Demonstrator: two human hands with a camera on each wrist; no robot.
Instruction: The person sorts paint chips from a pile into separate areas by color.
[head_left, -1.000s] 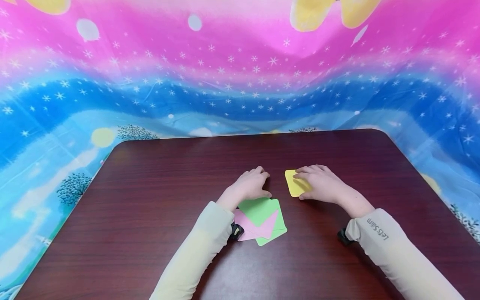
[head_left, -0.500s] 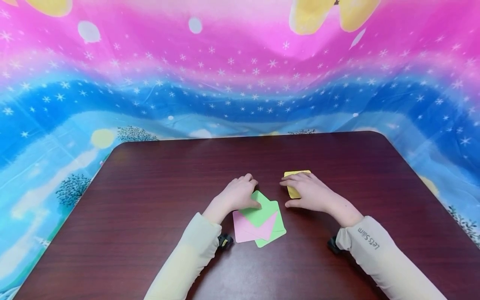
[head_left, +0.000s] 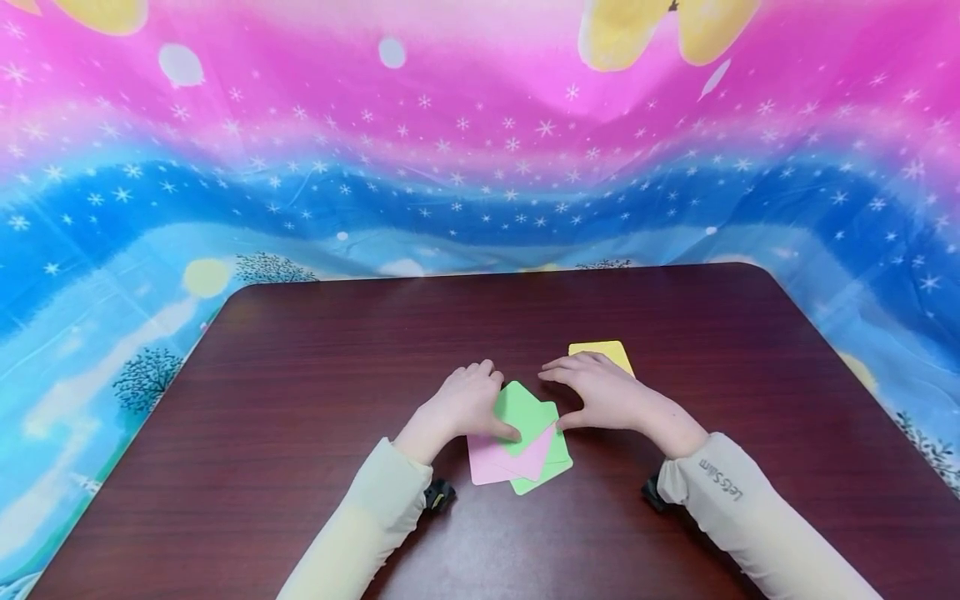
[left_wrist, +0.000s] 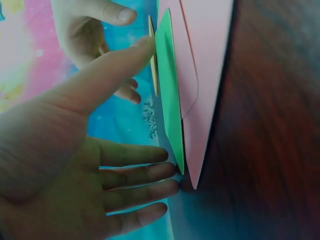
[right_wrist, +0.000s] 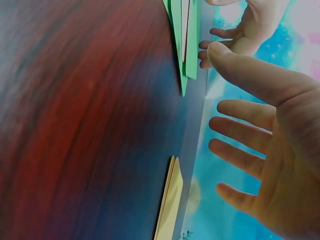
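A loose pile of rounded-corner paper cards lies mid-table: a green card [head_left: 523, 407] on top, pink cards [head_left: 489, 467] beneath it, and more green [head_left: 542, 477] under those. My left hand [head_left: 467, 402] is at the pile's left side, its fingers extended and the thumb over the top green card. Across from it, my right hand [head_left: 611, 398] reaches in from the right, fingers spread, thumb tip by the pile's right corner. Partly hidden behind that hand is a small stack of yellow cards [head_left: 609, 350]; the right wrist view shows its layered edges [right_wrist: 171, 205]. Neither hand grips a card.
The dark wooden table [head_left: 337, 358] has rounded far corners. A pink and blue snowflake-patterned cloth [head_left: 480, 167] hangs behind and around it. A black wrist camera [head_left: 439, 495] sits under the left sleeve, another [head_left: 654, 493] under the right.
My right hand has left the yellow stack and moved left and nearer, toward the pile. The left hand has drawn back left and nearer, uncovering the top green card.
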